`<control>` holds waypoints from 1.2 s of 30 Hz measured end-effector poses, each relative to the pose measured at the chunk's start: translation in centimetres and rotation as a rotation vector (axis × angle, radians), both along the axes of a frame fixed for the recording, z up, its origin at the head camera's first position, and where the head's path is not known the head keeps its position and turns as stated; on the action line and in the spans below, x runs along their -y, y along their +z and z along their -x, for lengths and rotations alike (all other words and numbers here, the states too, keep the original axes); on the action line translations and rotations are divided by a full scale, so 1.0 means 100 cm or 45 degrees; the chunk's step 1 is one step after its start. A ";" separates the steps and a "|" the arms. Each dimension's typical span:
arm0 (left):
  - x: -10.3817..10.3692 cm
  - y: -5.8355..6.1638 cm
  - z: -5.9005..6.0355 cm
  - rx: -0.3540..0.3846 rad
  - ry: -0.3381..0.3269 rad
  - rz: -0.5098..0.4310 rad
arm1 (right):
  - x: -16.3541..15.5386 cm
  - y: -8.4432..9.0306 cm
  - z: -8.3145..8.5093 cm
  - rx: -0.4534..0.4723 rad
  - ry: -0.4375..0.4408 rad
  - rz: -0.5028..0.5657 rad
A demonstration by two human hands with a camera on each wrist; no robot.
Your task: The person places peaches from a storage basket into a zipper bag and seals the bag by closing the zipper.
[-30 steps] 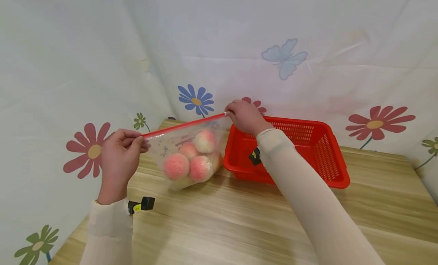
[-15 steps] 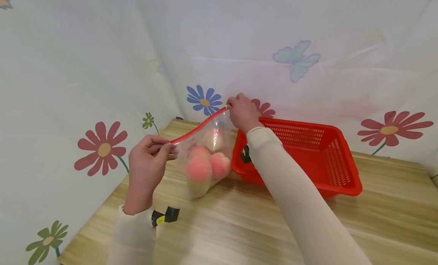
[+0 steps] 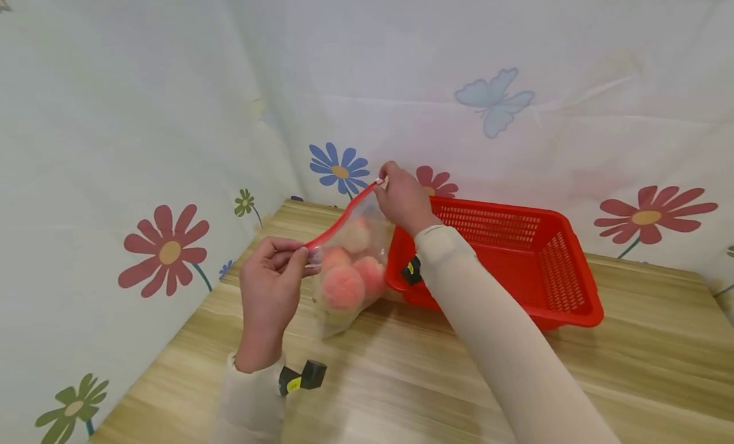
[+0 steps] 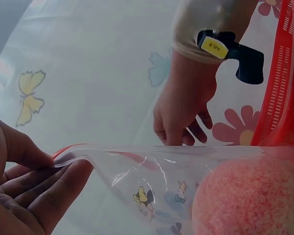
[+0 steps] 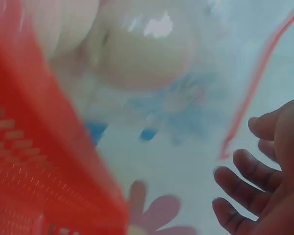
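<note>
A clear zip bag (image 3: 371, 214) with a red closing strip holds several pink-and-cream peaches (image 3: 343, 288). Its bottom is low at the wooden table. My left hand (image 3: 272, 281) pinches the near end of the strip between thumb and fingers, as the left wrist view also shows. At the far end of the strip is my right hand (image 3: 404, 199). Seen from the right wrist, the fingers of the right hand (image 5: 264, 171) are parted, and the strip's end lies just off the fingertips. One peach (image 4: 250, 196) shows large through the plastic in the left wrist view.
A red plastic basket (image 3: 579, 265) with slotted walls stands right of the bag, close beside it, under my right forearm. The wooden table (image 3: 436, 374) spreads in front. A flower-printed white cloth (image 3: 355, 62) hangs behind and at the left.
My left hand has come rightward, nearer the right hand, with the bag's end. The strip, straight and taut before, now bows. The right hand's fingers have loosened at the far end.
</note>
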State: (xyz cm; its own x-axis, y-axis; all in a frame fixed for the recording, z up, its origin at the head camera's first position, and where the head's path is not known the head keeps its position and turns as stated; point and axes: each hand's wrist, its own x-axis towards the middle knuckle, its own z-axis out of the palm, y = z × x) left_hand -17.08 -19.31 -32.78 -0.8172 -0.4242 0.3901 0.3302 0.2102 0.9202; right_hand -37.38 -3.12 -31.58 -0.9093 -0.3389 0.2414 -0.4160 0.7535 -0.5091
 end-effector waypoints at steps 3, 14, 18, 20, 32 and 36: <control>0.002 0.000 0.001 0.011 0.008 0.002 | 0.001 0.004 -0.022 -0.009 0.133 0.067; 0.006 0.000 0.010 -0.020 -0.094 0.044 | 0.027 0.024 -0.087 0.548 0.355 0.283; 0.011 -0.001 0.013 -0.001 -0.192 0.111 | 0.029 0.021 -0.090 0.577 0.374 0.324; 0.016 0.000 0.016 0.022 -0.262 0.156 | 0.028 0.019 -0.089 0.568 0.399 0.334; 0.054 0.016 0.072 0.308 -0.551 0.576 | 0.025 0.013 -0.092 0.436 0.483 0.246; 0.057 0.023 0.095 0.401 -0.624 0.764 | 0.028 0.012 -0.094 0.361 0.528 0.169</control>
State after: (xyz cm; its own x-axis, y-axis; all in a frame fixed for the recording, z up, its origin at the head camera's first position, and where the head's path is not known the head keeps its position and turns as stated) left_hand -26.63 -25.00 -30.52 -0.9637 0.2150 0.1585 0.2579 0.5937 0.7622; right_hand -28.00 -5.89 -30.41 -0.7412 -0.6676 0.0704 -0.4977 0.4761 -0.7250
